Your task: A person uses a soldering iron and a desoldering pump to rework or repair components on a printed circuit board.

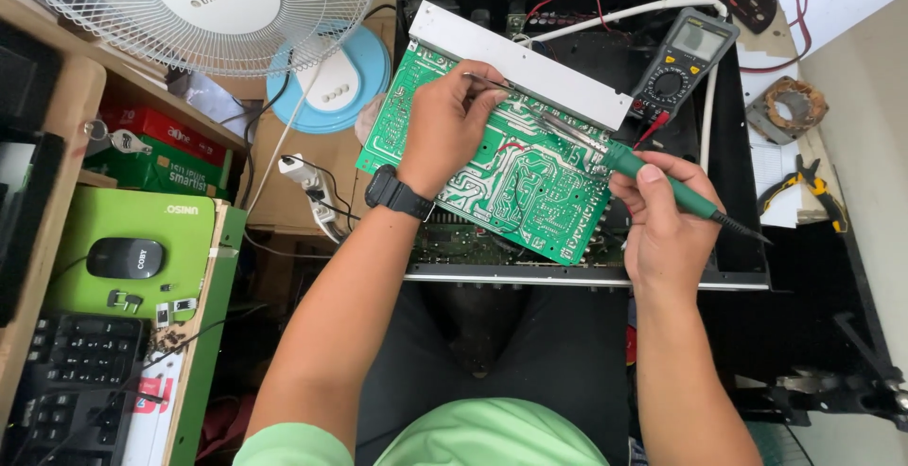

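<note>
A green circuit board (515, 187) with a long silver heat sink (530, 69) along its far edge lies tilted over an open black chassis (738, 192). My left hand (449, 130), with a black watch on the wrist, rests on the board and pinches a thin strand of solder wire (492, 81). My right hand (662, 225) grips a green-handled soldering iron (662, 182); its metal tip reaches left to the board near the heat sink.
A multimeter (686, 59) with red and black leads sits on the chassis. Yellow-handled pliers (809, 187) lie at right. A white fan (208, 2), green box with mouse (126, 258), keyboard (76, 371) and power strip (307, 177) are at left.
</note>
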